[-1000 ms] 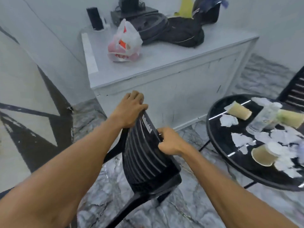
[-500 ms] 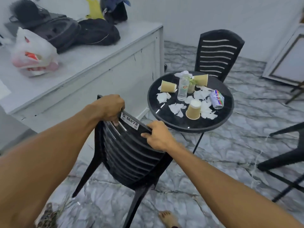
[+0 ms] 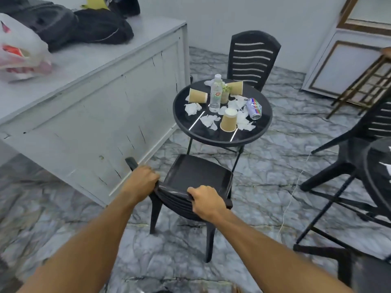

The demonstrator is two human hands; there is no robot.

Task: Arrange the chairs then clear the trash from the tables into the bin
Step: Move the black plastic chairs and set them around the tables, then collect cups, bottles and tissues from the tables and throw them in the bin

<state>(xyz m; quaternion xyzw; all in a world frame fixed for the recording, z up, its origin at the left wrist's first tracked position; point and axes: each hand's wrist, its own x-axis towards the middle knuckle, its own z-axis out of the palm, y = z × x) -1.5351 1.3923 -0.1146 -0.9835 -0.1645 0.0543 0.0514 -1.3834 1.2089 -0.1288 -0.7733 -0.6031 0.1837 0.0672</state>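
The grey counter (image 3: 101, 66) runs across the view from 9 to 11 o'clock. Half a second ago the black chair (image 3: 196, 174) was tipped, with its slatted back turned up toward the camera. It now stands level on the marble floor at 6 o'clock of the round counter (image 3: 211, 138), its seat facing that counter and its front edge near the counter's legs. A second chair (image 3: 251, 58) stands at the round counter's 12 o'clock. The left hand (image 3: 143, 178) and the right hand (image 3: 208, 200) grip the top of the backrest as before, fingers curled over its edge. On the round counter a clear bottle (image 3: 215, 94) stands upright near the centre, and an upturned cup (image 3: 229, 120) sits toward 6 o'clock. A fallen cup (image 3: 197, 95) lies at 10 o'clock, a drinks can (image 3: 254, 108) lies at 3 o'clock, and torn paper scraps (image 3: 208, 120) lie among them. The white "M972" sticker seen earlier on the backrest is out of sight. The bottle's red label mark and the can's print are too blurred to read.
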